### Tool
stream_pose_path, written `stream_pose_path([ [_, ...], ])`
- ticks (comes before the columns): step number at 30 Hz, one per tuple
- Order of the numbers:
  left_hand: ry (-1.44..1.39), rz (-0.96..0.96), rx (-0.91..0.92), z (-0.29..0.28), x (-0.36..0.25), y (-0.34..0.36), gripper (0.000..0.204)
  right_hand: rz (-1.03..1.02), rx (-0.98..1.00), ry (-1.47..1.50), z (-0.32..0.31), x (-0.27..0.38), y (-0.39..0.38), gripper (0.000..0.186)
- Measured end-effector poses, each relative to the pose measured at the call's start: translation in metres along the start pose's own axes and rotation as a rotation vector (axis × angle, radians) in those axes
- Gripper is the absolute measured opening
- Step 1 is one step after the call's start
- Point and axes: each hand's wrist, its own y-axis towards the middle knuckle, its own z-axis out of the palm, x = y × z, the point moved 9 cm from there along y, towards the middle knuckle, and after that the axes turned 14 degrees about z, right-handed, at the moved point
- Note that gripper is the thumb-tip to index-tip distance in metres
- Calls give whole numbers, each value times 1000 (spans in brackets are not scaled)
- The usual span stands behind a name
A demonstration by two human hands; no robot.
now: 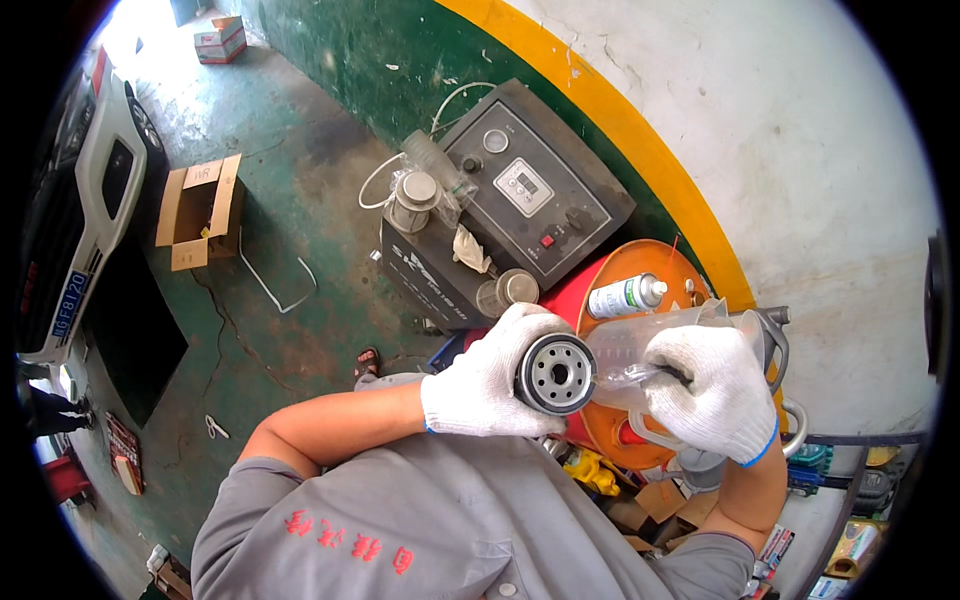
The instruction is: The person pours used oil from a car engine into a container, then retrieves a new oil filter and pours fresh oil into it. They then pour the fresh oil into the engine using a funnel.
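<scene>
My left hand point(490, 375), in a white knit glove, is wrapped round an oil filter point(548, 388). The filter's face, with a dark sealing ring, a ring of small holes and a threaded centre hole, is turned up toward me. Beside it, my right hand point(712, 385), gloved in white with a blue cuff, is closed in a pinch on crumpled clear plastic film point(625, 376) that reaches to the filter's edge. Behind the film, a translucent measuring jug point(625, 340) lies or stands on an orange drum point(600, 425); my right hand partly hides it.
A white spray can point(625, 296) rests on the drum. Beyond stands a dark grey machine point(540, 190) with canisters, against the wall. At left are an open cardboard box point(200, 215), scissors point(215, 428) on the floor and a white vehicle point(100, 190). Shelves with goods are lower right.
</scene>
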Motion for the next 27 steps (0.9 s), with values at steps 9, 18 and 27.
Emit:
stream_pose_path([
  [9,-52,1,-5,-1,-2,2,77,24,-13,21,-3,-1,2,8],
  [18,-43,63,17,2,-3,-1,84,-39,-25,11,-2,-3,3,15],
  [27,-17,88,-12,2,-1,-4,91,-27,21,105,3,-6,-6,8],
])
